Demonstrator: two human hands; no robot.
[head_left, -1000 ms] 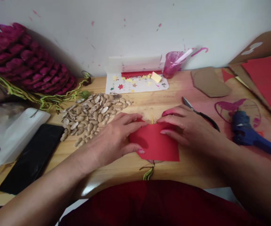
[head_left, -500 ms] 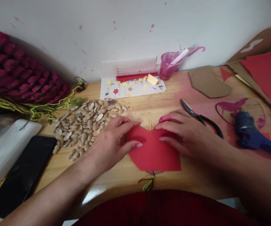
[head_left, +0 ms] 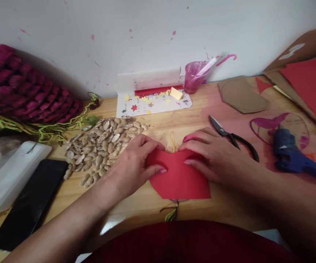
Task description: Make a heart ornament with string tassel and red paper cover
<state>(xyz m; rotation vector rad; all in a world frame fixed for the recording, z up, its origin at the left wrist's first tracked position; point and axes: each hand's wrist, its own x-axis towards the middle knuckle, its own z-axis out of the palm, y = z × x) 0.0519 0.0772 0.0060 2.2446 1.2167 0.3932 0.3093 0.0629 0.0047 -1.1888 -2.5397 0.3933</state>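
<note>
A piece of red paper lies in front of me, with a curved top and a straight lower edge. My left hand grips its upper left side, thumb on the face and fingers curled over the top edge. At the upper right, my right hand holds it the same way. Between the hands a thin yellow cord loop sticks up from the top edge. Below the paper hangs a green thread tassel, and a sliver of something rounded peeks out there; the rest of it is hidden.
Peanut shells are heaped on the left, beside a black phone and a large magenta layered piece. Scissors, a blue glue gun and cardboard cutouts lie right. Behind stand a pink cup and star-strewn paper.
Both hands keep their hold on the red paper, with only a tiny shift of the fingers. The whole view has moved slightly.
</note>
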